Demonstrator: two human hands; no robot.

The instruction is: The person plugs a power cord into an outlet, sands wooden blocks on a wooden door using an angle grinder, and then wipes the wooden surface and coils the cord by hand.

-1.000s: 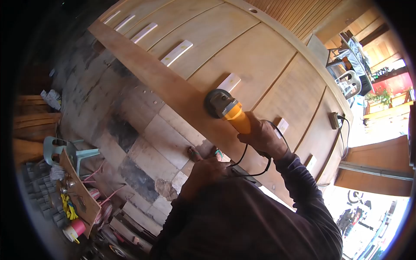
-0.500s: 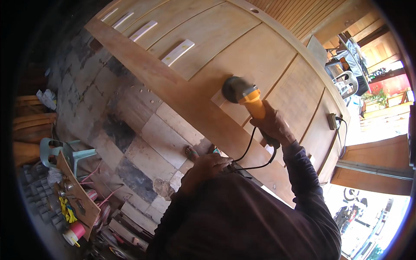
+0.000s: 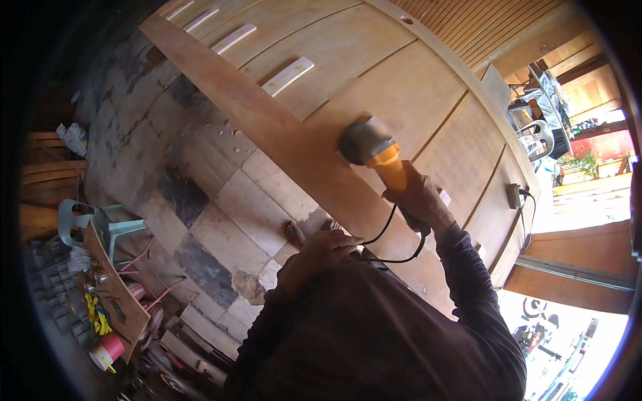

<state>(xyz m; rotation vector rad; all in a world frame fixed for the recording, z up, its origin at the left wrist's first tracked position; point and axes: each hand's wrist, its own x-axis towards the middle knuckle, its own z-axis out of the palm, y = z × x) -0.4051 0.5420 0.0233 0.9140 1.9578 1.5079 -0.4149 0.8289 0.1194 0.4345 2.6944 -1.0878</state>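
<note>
Head view: the right hand (image 3: 420,199) is closed around the body of a yellow power tool (image 3: 391,170), whose dark round disc (image 3: 351,142) is set at the surface of a broad wooden panel (image 3: 408,80). The tool is over the panel's near part, just inside the long edge board (image 3: 267,130). Its head is blurred, which suggests movement; the disc's contact face is hidden, so firm contact cannot be confirmed.

The left hand (image 3: 322,252) is low, in front of the person's body, beside the black cord (image 3: 406,260), with fingers partly bent. Whether it has hold of the cord cannot be told.

Progress, as judged: surfacing appears to be under way and not complete. The panel's tone is uneven, with darker, mottled patches to the right of the tool and paler wood to the upper left. No clear line divides treated from untreated wood, so the finished share cannot be established. Pale blocks (image 3: 288,76) stand in a row along the near side, one partly visible close to the right hand; wood around and beneath them cannot be assessed. Dark grooves between the panel's sections remain visible.
</note>
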